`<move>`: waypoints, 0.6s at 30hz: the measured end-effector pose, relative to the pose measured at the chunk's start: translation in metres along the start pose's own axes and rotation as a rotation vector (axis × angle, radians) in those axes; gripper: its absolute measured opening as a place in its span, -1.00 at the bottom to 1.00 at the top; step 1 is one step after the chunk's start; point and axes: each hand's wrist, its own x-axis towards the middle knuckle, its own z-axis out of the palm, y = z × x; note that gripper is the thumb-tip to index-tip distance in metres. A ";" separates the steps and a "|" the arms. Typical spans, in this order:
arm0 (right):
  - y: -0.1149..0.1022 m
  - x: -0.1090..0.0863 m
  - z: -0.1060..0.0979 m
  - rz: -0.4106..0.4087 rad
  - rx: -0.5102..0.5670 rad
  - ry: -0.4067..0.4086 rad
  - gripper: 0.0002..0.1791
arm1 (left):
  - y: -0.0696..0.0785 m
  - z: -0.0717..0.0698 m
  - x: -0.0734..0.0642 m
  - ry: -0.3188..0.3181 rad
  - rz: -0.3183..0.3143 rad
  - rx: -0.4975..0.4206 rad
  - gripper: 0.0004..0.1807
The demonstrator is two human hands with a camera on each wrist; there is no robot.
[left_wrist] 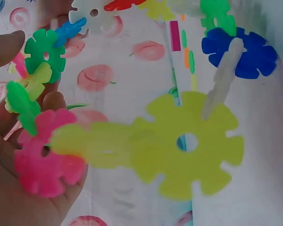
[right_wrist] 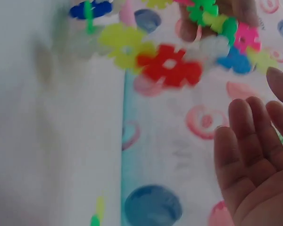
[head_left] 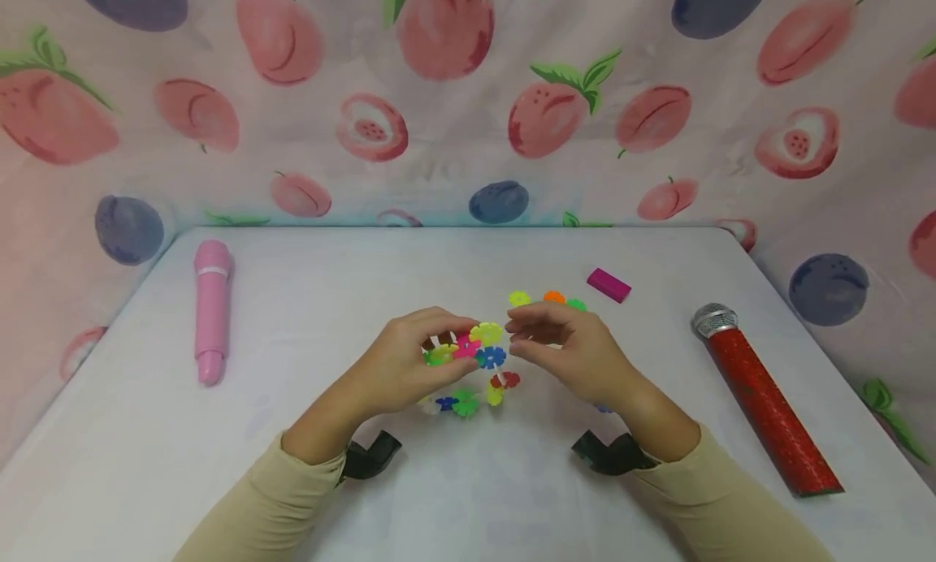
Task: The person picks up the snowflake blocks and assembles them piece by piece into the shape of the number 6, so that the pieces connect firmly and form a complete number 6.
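Note:
Several flower-shaped interlocking plastic discs are joined into a curved chain [head_left: 491,357] of yellow, blue, pink, green, red and white pieces. My left hand [head_left: 409,363] grips its upper part between thumb and fingers. In the left wrist view a yellow disc [left_wrist: 212,141] is nearest the camera, and the chain bends round like a ring; I cannot tell if it closes. Just right of the chain is my right hand [head_left: 578,347], its fingers loosely bent in the head view. The right wrist view shows its palm holding nothing, apart from the red disc [right_wrist: 155,70].
Beyond the right hand lie loose yellow [head_left: 519,298], orange [head_left: 553,296] and green discs [head_left: 576,304]. A blue piece [head_left: 604,408] shows by the right wrist. Also on the white table: a magenta block [head_left: 608,286], a pink toy microphone [head_left: 212,310] and a red microphone [head_left: 771,408].

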 end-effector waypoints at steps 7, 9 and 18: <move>0.030 -0.013 -0.025 0.187 -0.115 -0.042 -0.67 | 0.001 -0.002 -0.001 0.012 0.005 -0.025 -0.58; 0.037 -0.019 -0.031 0.242 -0.157 -0.055 -0.67 | 0.002 -0.002 0.000 0.011 0.003 -0.032 -0.58; 0.056 -0.040 -0.048 0.328 -0.298 -0.112 -0.68 | 0.002 -0.002 -0.001 -0.006 -0.009 -0.052 -0.60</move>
